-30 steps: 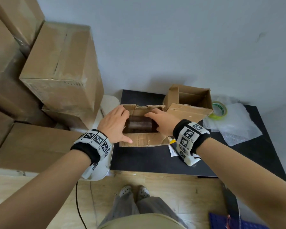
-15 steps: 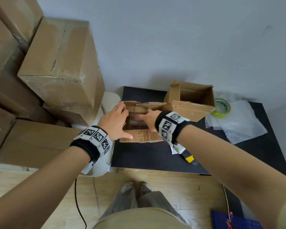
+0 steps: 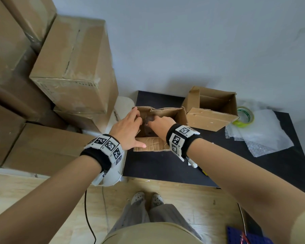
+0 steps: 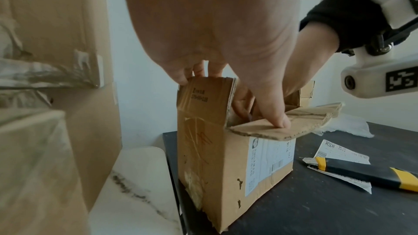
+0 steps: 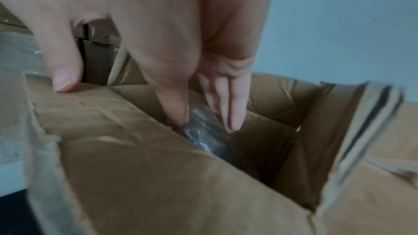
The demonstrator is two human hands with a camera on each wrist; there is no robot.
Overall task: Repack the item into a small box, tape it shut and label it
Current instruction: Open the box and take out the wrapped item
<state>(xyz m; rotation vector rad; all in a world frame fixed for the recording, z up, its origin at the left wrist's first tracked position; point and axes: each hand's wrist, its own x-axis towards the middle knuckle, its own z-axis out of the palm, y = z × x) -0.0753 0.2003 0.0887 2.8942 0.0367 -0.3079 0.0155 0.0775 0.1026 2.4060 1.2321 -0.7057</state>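
Right hand (image 5: 181,33) fingers (image 5: 228,106) reach straight down into the worn cardboard box (image 4: 226,176), touching the plastic-wrapped item (image 5: 203,131) at its bottom, grip unclear. Left hand (image 3: 126,128), thumb (image 4: 271,106) extended, presses the near flap down. Judged: extraction step; next, lift toward the empty small box (image 3: 211,118) beyond.

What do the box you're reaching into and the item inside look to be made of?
Box: brown corrugated cardboard, matte and worn; the fluted layers show at the flap edge, with creases and tears. Item: dark, wrapped in something clear and glossy, probably plastic film or bubble wrap, judging by its crinkled highlights; what lies beneath can't be told.
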